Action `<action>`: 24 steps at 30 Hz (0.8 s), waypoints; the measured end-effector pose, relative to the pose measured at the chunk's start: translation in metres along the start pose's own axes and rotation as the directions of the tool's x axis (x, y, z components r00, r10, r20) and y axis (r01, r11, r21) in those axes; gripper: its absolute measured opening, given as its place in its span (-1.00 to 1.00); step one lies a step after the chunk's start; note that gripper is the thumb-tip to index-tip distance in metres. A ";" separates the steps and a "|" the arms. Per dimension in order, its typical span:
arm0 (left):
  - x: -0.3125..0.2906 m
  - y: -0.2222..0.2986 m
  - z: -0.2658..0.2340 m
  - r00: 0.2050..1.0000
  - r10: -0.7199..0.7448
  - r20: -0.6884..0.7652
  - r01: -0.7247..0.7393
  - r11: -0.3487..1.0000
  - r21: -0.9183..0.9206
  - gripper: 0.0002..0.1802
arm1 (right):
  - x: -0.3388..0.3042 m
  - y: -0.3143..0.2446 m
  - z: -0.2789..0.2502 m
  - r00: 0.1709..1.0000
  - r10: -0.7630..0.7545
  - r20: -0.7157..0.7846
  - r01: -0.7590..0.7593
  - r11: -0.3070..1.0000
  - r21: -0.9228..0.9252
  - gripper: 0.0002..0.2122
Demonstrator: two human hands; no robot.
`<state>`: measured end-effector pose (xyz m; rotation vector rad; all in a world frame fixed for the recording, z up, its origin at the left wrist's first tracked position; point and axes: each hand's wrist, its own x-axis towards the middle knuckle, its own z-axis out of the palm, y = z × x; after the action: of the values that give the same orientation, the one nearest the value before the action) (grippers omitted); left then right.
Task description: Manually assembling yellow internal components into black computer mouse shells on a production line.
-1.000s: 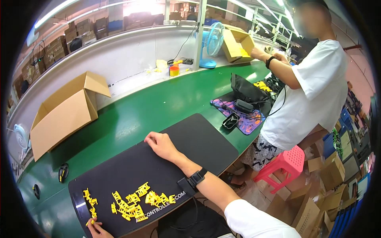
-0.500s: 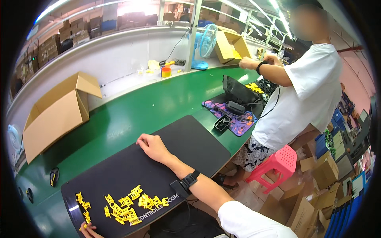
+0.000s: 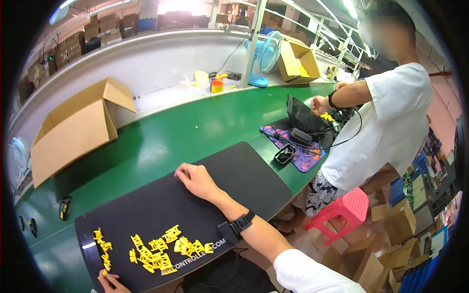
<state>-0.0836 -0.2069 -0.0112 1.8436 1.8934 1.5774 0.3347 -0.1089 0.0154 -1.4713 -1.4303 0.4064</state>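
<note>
Yellow plastic pieces (image 3: 159, 244) lie in a loose, overlapping cluster on a black mat (image 3: 244, 180) at the lower left of the frame, with a short line of more along the mat's left end; where they overlap, single outlines are hard to make out. The two hands are well apart. The left hand (image 3: 113, 284) is cut off by the lower edge; a yellow bit shows at its fingertips, but I cannot tell how firmly it is gripped. The right hand (image 3: 198, 181) rests mid-frame, fingers curled, its palm side hidden, so whether it encloses anything cannot be told. Beneath the mat runs a glossy green surface (image 3: 205, 132), bearing an open cardboard box (image 3: 73, 141) at left. A co-worker (image 3: 391, 127) stands at upper right, near a pink stool (image 3: 349, 207).
</note>
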 end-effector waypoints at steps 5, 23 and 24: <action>0.003 -0.031 -0.004 0.998 0.041 0.048 -0.042 0.999 0.024 -0.71 | 0.005 -0.002 0.001 0.999 -0.044 -0.014 0.044 0.999 -0.027 -0.83; 0.005 -0.011 -0.007 0.998 0.038 -0.052 -0.038 0.999 0.001 -0.72 | 0.005 0.006 0.001 0.998 -0.003 -0.063 0.000 0.999 -0.040 -0.85; 0.003 -0.010 -0.008 0.997 0.042 -0.061 -0.042 0.999 0.002 -0.73 | 0.001 0.005 0.003 0.998 -0.006 -0.067 0.003 0.999 -0.043 -0.85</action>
<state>-0.0968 -0.2069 -0.0117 1.8685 1.8919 1.6642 0.3350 -0.1057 0.0106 -1.5020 -1.3962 0.3227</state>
